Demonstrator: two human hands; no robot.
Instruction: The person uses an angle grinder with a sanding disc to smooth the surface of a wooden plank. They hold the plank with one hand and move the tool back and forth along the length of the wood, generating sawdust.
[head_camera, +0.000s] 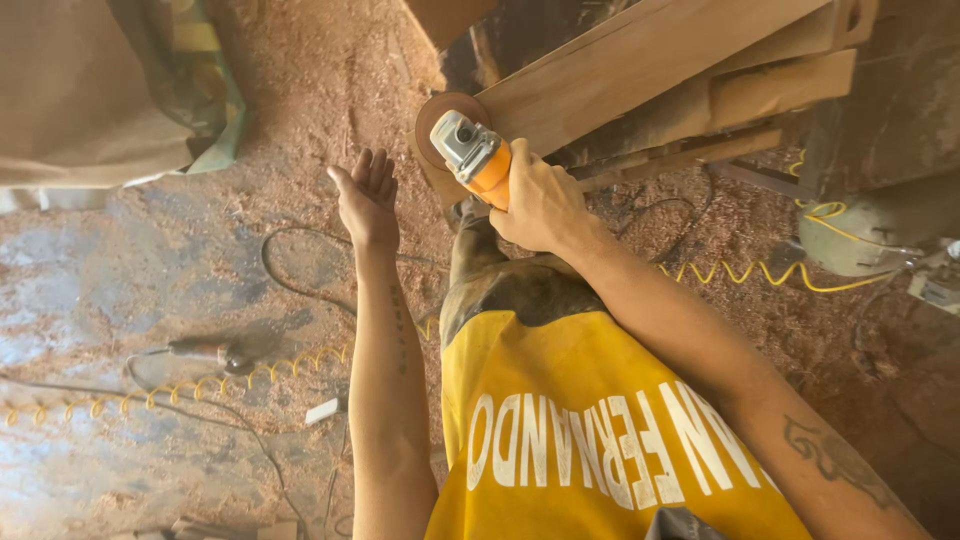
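grinder work fills the middle of the view: one orange and grey angle grinder sits in the right hand, whose grip is closed tight around the orange body. its long axis runs from near right to far left, the grey head pointing far and left, with the brown sanding disc at that end, meeting the near edge of a long wooden board. the board slants up to the far right, and more timber pieces lie stacked under it. the left hand hangs free just left of the disc, open, fingers together, holding nothing.

on the sawdust-covered floor lie two yellow coiled cords: one at near left, one at right. a second power tool rests on the floor at left beside a dark cable. a small white block lies near it. a tan cloth covers the far left corner.
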